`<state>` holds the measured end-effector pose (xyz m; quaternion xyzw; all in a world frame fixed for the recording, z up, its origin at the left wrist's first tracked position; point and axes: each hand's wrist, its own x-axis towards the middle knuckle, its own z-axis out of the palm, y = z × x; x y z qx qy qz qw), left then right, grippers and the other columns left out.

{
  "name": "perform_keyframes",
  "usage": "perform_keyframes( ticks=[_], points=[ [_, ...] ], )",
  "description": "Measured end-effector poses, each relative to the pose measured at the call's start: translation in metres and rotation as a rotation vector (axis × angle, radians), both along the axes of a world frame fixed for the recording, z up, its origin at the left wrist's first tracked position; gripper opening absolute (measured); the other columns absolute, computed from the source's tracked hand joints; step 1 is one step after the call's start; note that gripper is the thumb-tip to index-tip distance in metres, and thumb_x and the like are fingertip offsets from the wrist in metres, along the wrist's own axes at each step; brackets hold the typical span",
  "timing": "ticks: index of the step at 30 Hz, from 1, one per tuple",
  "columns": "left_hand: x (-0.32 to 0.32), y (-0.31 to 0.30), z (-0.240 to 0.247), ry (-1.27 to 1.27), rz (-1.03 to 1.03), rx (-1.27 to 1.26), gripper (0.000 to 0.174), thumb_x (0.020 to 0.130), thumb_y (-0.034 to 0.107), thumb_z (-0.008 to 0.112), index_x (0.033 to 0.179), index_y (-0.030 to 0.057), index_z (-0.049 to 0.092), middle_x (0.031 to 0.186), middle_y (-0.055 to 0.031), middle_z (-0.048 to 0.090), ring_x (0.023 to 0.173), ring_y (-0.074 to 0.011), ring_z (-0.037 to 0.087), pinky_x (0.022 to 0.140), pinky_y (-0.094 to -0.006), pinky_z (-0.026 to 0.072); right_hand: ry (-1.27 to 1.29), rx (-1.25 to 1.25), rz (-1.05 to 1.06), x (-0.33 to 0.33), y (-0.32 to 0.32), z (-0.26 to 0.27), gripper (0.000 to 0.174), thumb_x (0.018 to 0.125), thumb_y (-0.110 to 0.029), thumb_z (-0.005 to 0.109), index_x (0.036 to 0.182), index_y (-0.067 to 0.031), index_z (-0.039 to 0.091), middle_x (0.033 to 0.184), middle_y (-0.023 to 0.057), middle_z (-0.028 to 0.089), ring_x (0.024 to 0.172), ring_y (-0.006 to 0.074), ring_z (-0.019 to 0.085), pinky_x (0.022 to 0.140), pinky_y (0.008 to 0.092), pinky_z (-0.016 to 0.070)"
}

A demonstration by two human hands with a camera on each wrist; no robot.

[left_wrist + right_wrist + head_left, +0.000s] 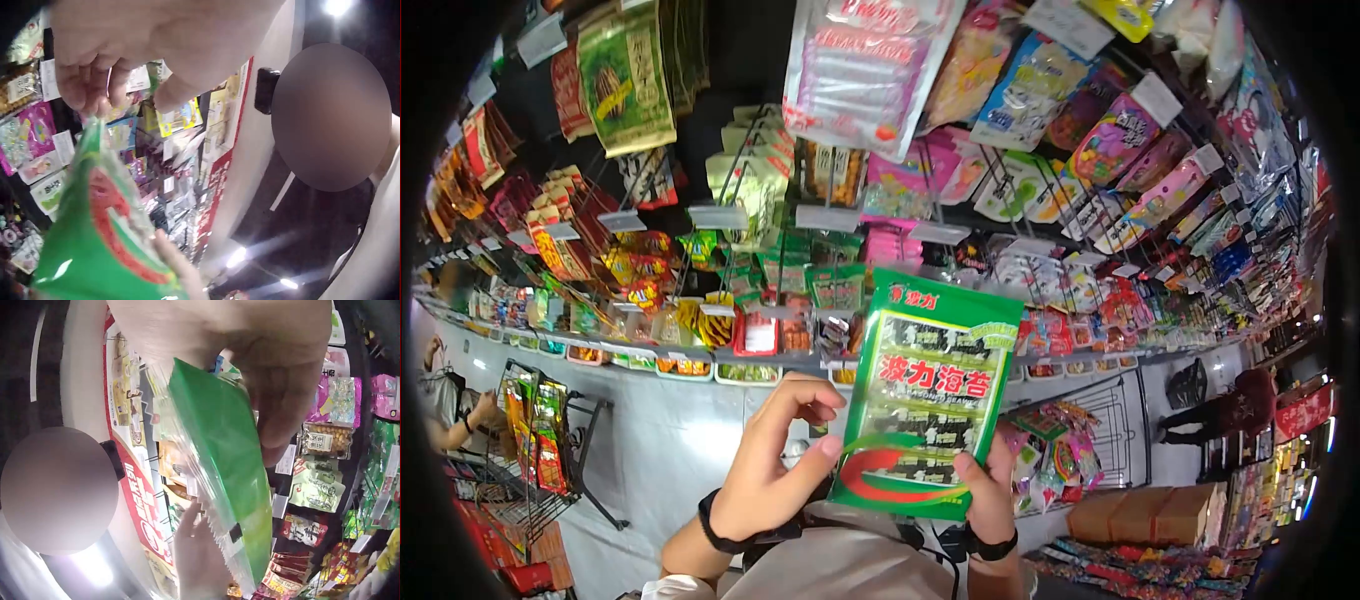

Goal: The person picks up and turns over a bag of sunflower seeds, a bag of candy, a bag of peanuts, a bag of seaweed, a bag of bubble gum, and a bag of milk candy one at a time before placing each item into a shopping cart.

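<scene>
A green seaweed snack packet with red and white lettering is held upright in front of the shelves. My left hand pinches its lower left edge, thumb on the rim and fingers curled above it. My right hand grips the lower right corner, thumb on the front and fingers hidden behind. The left wrist view has the left hand above the packet. In the right wrist view the right hand holds the packet edge-on.
A wall of hanging snack bags fills the background over a shelf of trays. A wire rack of packets stands at the left, beside a person. Cardboard boxes lie at the lower right, and another person stands beyond.
</scene>
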<state>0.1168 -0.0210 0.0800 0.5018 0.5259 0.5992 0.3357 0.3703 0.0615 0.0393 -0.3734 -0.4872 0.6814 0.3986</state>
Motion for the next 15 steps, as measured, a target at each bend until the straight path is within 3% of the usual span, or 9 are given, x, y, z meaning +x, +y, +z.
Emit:
perform_keyframes(
  ticks=[2, 4, 9, 13, 15],
  points=[
    [0.019, 0.004, -0.008, 0.026, -0.005, -0.141, 0.033, 0.094, 0.015, 0.061, 0.123, 0.0000, 0.053, 0.117, -0.0092, 0.057, 0.105, -0.0187, 0.054, 0.096, -0.0328, 0.0433, 0.046, -0.001, 0.044, 0.012, 0.005, 0.004, 0.049, 0.094, -0.017, 0.069, 0.134, 0.0034, 0.050, 0.123, 0.0089, 0.063, 0.109, 0.0146, 0.059, 0.096, 0.0304, 0.0462],
    [0.036, 0.002, -0.019, 0.082, -0.004, -0.257, 0.035, 0.099, 0.019, 0.058, 0.128, -0.0014, 0.055, 0.115, -0.0117, 0.063, 0.103, -0.0209, 0.060, 0.093, -0.0348, 0.0473, 0.080, -0.014, 0.097, 0.028, 0.008, 0.000, 0.052, 0.094, -0.018, 0.070, 0.136, 0.0032, 0.049, 0.125, 0.0089, 0.063, 0.111, 0.0146, 0.059, 0.098, 0.0307, 0.0460],
    [0.076, -0.008, -0.016, -0.274, -0.061, -0.318, 0.047, 0.107, 0.027, 0.048, 0.141, -0.0060, 0.049, 0.136, -0.0129, 0.059, 0.126, -0.0203, 0.053, 0.110, -0.0343, 0.0380, 0.162, -0.032, 0.232, 0.056, 0.015, -0.002, 0.054, 0.094, -0.015, 0.070, 0.139, 0.0025, 0.047, 0.127, 0.0074, 0.061, 0.113, 0.0137, 0.057, 0.099, 0.0304, 0.0457],
    [0.094, -0.035, -0.035, -0.471, 0.048, -0.432, 0.052, 0.106, 0.031, 0.052, 0.143, -0.0059, 0.048, 0.140, -0.0131, 0.057, 0.129, -0.0202, 0.051, 0.112, -0.0346, 0.0356, 0.222, -0.069, 0.326, 0.064, 0.017, -0.008, 0.055, 0.095, -0.015, 0.070, 0.141, 0.0020, 0.046, 0.126, 0.0065, 0.061, 0.113, 0.0130, 0.057, 0.099, 0.0296, 0.0456],
    [0.103, -0.045, -0.026, -0.446, 0.053, -0.443, 0.053, 0.105, 0.032, 0.054, 0.142, -0.0056, 0.049, 0.138, -0.0126, 0.058, 0.128, -0.0194, 0.052, 0.112, -0.0348, 0.0371, 0.246, -0.111, 0.383, 0.066, 0.017, -0.011, 0.058, 0.094, -0.016, 0.071, 0.142, 0.0019, 0.045, 0.126, 0.0073, 0.061, 0.113, 0.0136, 0.057, 0.099, 0.0300, 0.0455]
  ],
)
